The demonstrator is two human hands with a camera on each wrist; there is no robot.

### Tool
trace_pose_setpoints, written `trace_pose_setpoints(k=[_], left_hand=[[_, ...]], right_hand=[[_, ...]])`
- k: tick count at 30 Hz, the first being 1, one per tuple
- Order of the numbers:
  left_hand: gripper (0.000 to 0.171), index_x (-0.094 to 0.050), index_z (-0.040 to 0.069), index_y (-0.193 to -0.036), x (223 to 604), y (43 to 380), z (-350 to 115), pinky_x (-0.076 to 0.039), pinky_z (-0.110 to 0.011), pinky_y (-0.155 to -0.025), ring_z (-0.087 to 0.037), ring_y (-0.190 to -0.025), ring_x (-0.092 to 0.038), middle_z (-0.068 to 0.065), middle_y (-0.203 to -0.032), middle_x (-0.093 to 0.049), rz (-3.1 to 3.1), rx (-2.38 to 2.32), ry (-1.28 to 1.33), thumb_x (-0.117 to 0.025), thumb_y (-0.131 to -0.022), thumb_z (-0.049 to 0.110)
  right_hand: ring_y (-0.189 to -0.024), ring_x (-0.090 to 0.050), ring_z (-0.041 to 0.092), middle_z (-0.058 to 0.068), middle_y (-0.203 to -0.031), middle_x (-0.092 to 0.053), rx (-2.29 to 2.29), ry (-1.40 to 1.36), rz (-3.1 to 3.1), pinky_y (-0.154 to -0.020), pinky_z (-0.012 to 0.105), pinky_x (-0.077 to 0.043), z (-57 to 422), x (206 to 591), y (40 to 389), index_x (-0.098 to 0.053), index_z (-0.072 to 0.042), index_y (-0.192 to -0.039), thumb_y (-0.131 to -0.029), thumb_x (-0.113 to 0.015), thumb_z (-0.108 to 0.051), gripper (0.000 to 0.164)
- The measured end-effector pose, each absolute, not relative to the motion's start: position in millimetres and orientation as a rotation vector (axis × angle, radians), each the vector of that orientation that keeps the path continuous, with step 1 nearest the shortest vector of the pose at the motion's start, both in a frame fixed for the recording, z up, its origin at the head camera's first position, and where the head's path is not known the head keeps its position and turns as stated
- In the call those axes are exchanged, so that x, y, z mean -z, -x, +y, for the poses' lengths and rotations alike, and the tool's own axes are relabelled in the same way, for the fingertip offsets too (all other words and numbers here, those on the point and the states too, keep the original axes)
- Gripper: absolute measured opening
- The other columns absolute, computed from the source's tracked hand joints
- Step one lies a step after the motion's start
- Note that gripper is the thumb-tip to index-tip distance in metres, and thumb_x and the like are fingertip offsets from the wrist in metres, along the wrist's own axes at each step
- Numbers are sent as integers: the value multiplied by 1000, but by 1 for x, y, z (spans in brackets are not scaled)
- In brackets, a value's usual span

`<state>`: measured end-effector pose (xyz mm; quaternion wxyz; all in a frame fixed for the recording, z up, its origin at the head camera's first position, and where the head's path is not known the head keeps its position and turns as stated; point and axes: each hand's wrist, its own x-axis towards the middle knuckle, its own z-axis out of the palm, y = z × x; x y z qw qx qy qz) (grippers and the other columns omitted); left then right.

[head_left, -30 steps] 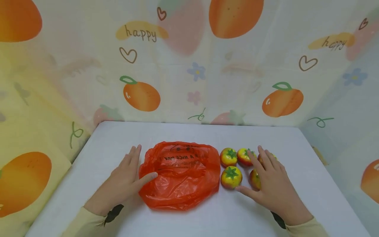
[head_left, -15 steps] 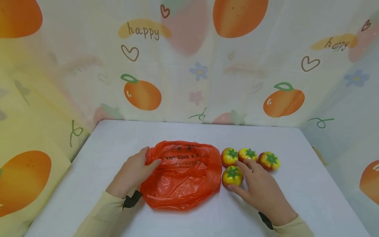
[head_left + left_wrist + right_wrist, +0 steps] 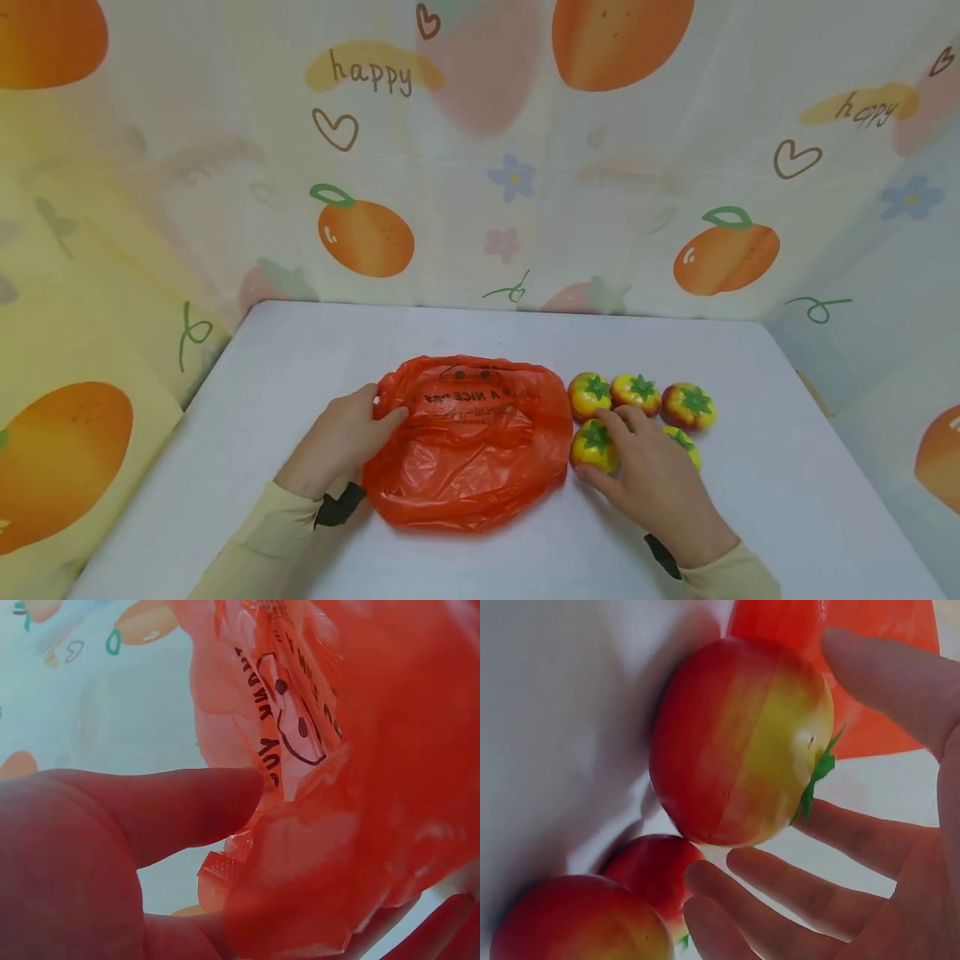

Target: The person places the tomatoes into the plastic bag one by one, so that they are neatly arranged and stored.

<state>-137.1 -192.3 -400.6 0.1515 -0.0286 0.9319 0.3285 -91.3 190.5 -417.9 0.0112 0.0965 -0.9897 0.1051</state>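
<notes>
In the head view a red plastic bag (image 3: 472, 467) with black print lies on the table. My left hand (image 3: 337, 437) holds the bag's left edge; in the left wrist view its thumb (image 3: 202, 799) overlaps the film and the other fingers show beneath it. To the bag's right sit several red-and-yellow tomatoes with green star-shaped tops. My right hand (image 3: 648, 479) spreads around the front-left tomato (image 3: 594, 446). In the right wrist view, its thumb (image 3: 885, 679) stands apart from this tomato (image 3: 739, 742), while the fingers extend past its lower side.
Three tomatoes line up behind: left (image 3: 588, 394), middle (image 3: 635, 392) and right (image 3: 688, 406). Another tomato (image 3: 684, 450) shows partly behind my right hand. The white table (image 3: 375, 329) meets a fruit-printed cloth (image 3: 450, 192) at the back and sides.
My left hand has moved right onto the bag's edge. My right hand has shifted left from over the right-hand tomatoes to the front-left one. The tomatoes stay in place.
</notes>
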Motion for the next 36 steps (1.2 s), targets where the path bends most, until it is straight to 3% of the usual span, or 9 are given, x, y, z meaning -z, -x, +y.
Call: trace_pose_setpoints(k=[7,14,19,28,36], left_hand=[[56,-55,-6,-143,398,137,-192,-60,-33,-72,-22,-88,-66,-15,-114,-73,2654,-974,90,-66,-105,33],[47,-57,-5,-135,396,138,-188,-58,-31,-68,-23,-84,-64,-13,-104,-70,2650,-992,98,-65,-105,30],[51,-55,-5,-141,397,138,-188,-59,-32,-71,-24,-87,-65,-15,-110,-71,2646,-986,117,-65,-105,29],[48,-53,-4,-143,397,136,-189,-58,-31,-68,-25,-87,-64,-16,-112,-71,2621,-1023,163,-63,-106,24],[46,-53,-5,-142,399,136,-187,-58,-31,-67,-25,-85,-64,-16,-109,-70,2609,-1049,161,-62,-106,21]], right_hand=[[-114,-67,34,16,-140,-63,-328,-198,-3169,-95,59,-62,182,423,94,-61,-13,-147,-83,-90,-52,81],[-119,-67,35,17,-142,-62,-346,-131,-3207,-98,61,-61,179,425,93,-59,-12,-150,-84,-91,-48,82],[-123,-65,36,16,-145,-61,-368,-133,-3207,-100,62,-60,179,422,92,-58,-11,-150,-85,-90,-47,81],[-124,-66,43,22,-144,-62,-370,-189,-3044,-96,66,-60,178,382,93,-58,-6,-148,-87,-89,-44,79],[-117,-70,39,18,-144,-62,-476,-304,-2924,-94,59,-63,144,349,103,-56,-8,-150,-92,-85,-44,74]])
